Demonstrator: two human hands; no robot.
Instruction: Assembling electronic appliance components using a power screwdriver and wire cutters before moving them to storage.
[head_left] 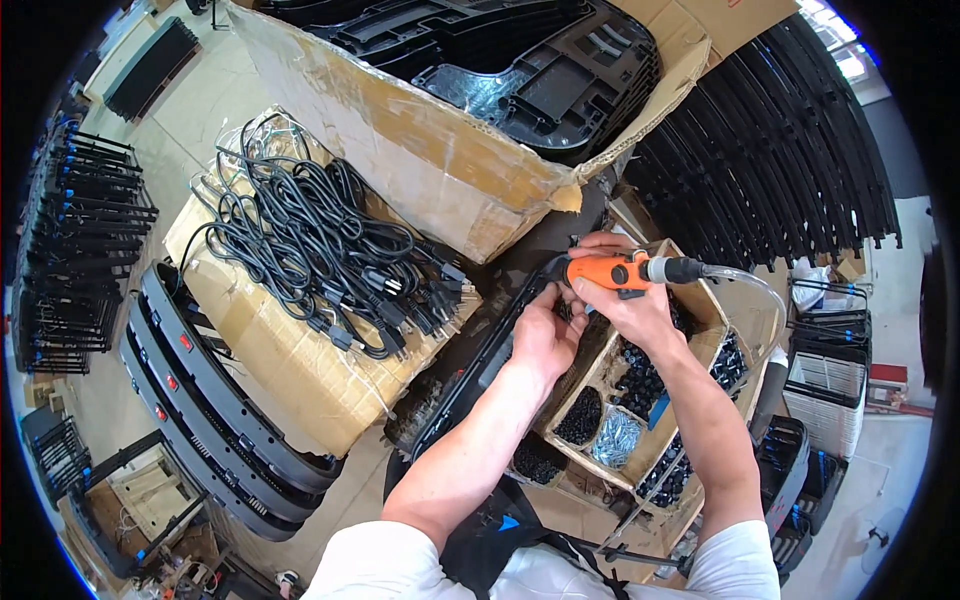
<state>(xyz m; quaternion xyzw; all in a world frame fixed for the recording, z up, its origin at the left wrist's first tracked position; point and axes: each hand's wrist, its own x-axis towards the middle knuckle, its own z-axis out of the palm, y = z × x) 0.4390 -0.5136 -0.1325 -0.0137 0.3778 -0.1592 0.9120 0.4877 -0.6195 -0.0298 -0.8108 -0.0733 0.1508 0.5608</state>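
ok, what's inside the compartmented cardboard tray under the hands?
The cardboard tray holds small black fasteners in several compartments and shiny silver screws in one. The right hand and its forearm cover the upper compartments, so their contents are hidden.

A heap of black cables is laid on a flat carton at the left. Behind it, a big open box with torn flaps is filled with black plastic shells. Long black curved panels with small red marks are stacked on the floor at the lower left, and black wire racks are lined at the far left. At the upper right, thin black curved strips are fanned out. White and black crates are seen at the right edge
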